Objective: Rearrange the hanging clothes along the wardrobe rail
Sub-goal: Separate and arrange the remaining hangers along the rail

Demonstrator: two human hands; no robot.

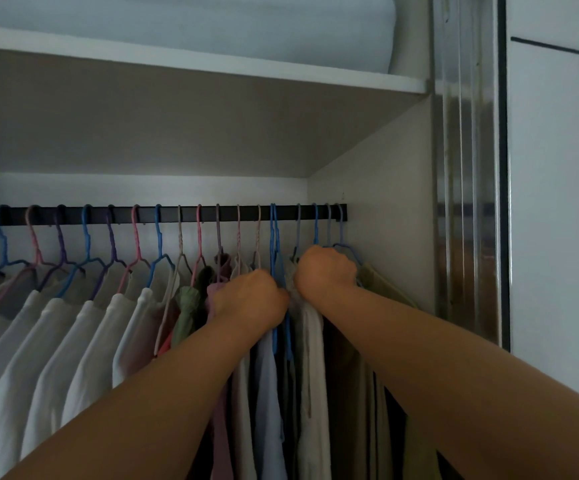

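Both hands are gripping into the clothes crowded at the right end of the rail (191,213), which is running left to right just above them. The left hand (251,296) is closing on the pale garments (267,393) beside the blue hanger (274,244), while the right hand (326,268), nearer the wardrobe wall (378,188), is clenching the hangers there, leaving a narrow gap between the fists.

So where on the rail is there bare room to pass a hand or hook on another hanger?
The rail shows its widest bare stretches on the left, between the spread hooks above the white shirts. It is crowded from the left hand to the right hand, where hooks bunch up to the side wall. The shelf leaves open space above.
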